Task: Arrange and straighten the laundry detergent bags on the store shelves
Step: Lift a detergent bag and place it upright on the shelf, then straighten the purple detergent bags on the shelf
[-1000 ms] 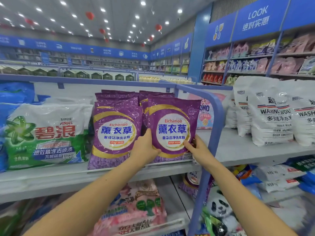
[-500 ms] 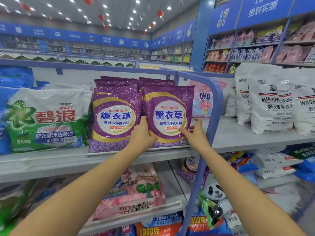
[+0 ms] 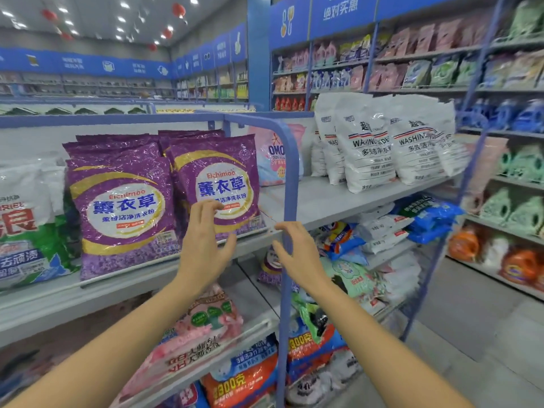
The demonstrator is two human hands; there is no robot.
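Near, bottom: two bare forearms reaching up from the lower edge. Left hand (image 3: 206,245) released, fingers spread, fingertips (image 3: 206,206) in front of the lower label of the right purple detergent bag (image 3: 217,178); touching or just off it, cannot tell. Right hand (image 3: 297,251) released too, fingers loosely curled, grasping nothing, just in front of the blue corner post (image 3: 290,184), beside the bag's lower right corner.

Lower shelf (image 3: 253,304) below the hands: pink flowered bag (image 3: 191,334) lying tilted; orange and blue bags under it, blurred.

Middle shelf (image 3: 323,201): right purple detergent bag upright at the front edge, next to the right end by the post. Left purple detergent bag (image 3: 120,207) upright just beside it, edges touching or overlapping, also at the front edge. More purple bags (image 3: 117,142) stacked behind both. Green and white bag (image 3: 26,231) at the left, upright, cut off by the frame.

Past the post: pink bag (image 3: 273,154) behind it, then white washing powder bags (image 3: 382,142) standing in a row on the side shelf, near its back.

Far: wall shelving (image 3: 426,69) with mixed bags, blurred; blue signs (image 3: 338,10) above.
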